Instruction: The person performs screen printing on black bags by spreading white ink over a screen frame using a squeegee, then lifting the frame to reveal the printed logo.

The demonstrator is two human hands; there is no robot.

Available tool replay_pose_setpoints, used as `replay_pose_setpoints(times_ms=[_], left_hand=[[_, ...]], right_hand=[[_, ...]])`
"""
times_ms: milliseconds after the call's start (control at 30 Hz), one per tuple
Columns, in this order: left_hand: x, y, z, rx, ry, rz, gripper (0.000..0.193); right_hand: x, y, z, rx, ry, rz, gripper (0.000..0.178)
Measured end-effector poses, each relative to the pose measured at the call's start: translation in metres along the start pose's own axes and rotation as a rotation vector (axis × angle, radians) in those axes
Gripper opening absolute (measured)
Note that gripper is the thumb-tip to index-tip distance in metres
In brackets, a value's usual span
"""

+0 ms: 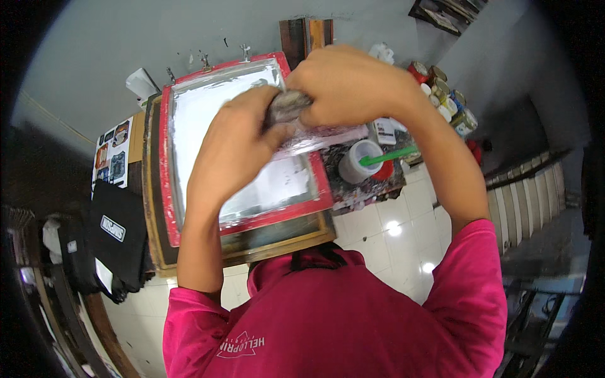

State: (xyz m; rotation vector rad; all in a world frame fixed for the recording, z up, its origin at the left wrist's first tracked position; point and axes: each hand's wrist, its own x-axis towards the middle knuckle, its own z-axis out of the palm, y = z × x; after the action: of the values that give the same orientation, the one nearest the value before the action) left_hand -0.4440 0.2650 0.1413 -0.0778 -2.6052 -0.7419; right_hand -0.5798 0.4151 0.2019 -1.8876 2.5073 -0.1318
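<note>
While both bare hands meet above the screen, the entry reads as handwork with a flat tool, seemingly a mid-handling step.

Item: left hand (236, 135), blurred, fingers and thumb curled around a grey, rough-looking lump (288, 106). Item: right hand (346, 88), fingers folded, closed on the lump's right side. Item: pale pink, flat, smeared strip (324, 140), below both hands, crossing the screen's right rim; whether lump and strip are one piece, I cannot tell.

Item: red-rimmed rectangular screen frame (277, 218) with white-coated mesh (195, 120), lying on a dark, yellow-edged board (302, 233).

Next move, in my judgement: a firm, level two-handed hold, strip kept off the rim.

Edges: small metal clamps (205, 62) along the far side; translucent white plastic cup (353, 170) with green stick (394, 155) near the strip's right end, leaving little room. Open room: mesh leftward and nearer the wearer.
</note>
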Motion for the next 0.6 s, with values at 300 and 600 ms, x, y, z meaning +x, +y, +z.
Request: replay_pose_setpoints(times_ms=[300, 600], left_hand=[[-0.045, 0.038, 0.098, -0.746, 0.332, -0.673, 0.024], [-0.048, 0.073, 0.189, -1.014, 0.541, -0.75, 0.024]], right_hand=[[-0.176, 0.154, 0.154, -0.266, -0.431, 0.092, 0.019], [-0.21, 0.162, 0.139, -0.089, -0.316, 0.17, 0.02]])
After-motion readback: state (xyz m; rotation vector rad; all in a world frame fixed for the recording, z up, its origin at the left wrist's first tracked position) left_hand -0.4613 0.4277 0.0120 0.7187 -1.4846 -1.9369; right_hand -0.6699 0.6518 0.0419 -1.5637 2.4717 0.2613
